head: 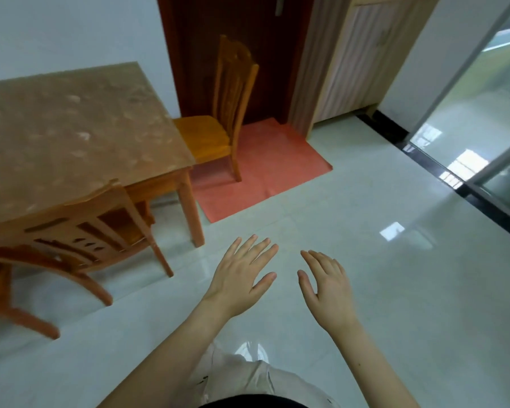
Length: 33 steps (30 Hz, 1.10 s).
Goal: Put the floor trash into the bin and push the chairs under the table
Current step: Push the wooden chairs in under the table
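Note:
A wooden table (71,128) with a mottled brown top fills the left. One wooden chair (80,240) stands at its near side, seat mostly under the top. A second chair (218,134) stands at the table's far right end on a red mat, its seat only partly under the edge. My left hand (242,275) and my right hand (327,287) hover over the floor in front of me, fingers straight and spread, holding nothing. No bin or floor trash is in view.
A red mat (277,163) lies before a dark wooden door (242,39). A striped cabinet (351,63) stands right of the door. A glass sliding door with a black track (442,169) runs along the right. Glossy pale floor tiles (395,290) spread ahead.

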### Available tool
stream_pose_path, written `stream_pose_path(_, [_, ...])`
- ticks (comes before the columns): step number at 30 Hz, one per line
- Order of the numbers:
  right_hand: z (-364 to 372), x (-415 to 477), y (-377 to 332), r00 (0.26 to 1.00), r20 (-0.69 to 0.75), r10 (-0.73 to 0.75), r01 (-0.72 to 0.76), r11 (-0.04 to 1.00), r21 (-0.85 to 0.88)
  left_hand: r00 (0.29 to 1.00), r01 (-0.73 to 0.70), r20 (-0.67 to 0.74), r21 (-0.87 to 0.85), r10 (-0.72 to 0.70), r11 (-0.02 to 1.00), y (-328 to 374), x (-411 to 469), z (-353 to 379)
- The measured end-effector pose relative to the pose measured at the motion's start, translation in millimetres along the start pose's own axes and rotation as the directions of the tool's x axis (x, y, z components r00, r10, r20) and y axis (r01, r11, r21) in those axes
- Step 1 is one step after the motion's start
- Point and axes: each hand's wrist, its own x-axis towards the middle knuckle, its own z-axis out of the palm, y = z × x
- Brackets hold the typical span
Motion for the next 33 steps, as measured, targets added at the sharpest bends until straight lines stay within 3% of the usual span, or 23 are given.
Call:
stream_pose_path(7, [-23.8,32.0,54.1,0.991,-0.072,0.110,-0.109,0.994,0.025,0.994,-0.107,0.016,0.011,0.107,0.994,21.5,79.6,11.7])
stream_pose_path(13, [-12.0,92.9,96.6,0.991,-0.032,0.128,-0.128,0.992,-0.016,0.991,-0.113,0.076,-0.003,0.113,0.994,2.1,150.7,35.8])
stream_pose_path(19, [-9.3,202.7,141.6,0.986,-0.041,0.160,-0.161,0.986,-0.033,0.988,-0.128,0.085,-0.060,0.133,0.990,-31.3,267.6,54.9])
stream_pose_path(27, [-28.2,365.7,174.9,0.984,-0.106,0.141,-0.146,0.989,-0.035,0.984,-0.178,0.013,-0.077,0.179,0.981,-71.0,440.1,22.4])
stream_pose_path(33, [-19.7,453.0,224.6,0.993,-0.021,0.119,-0.120,0.991,-0.056,0.990,-0.118,0.063,-0.119,0.126,0.986,-88.2,520.1,56.1])
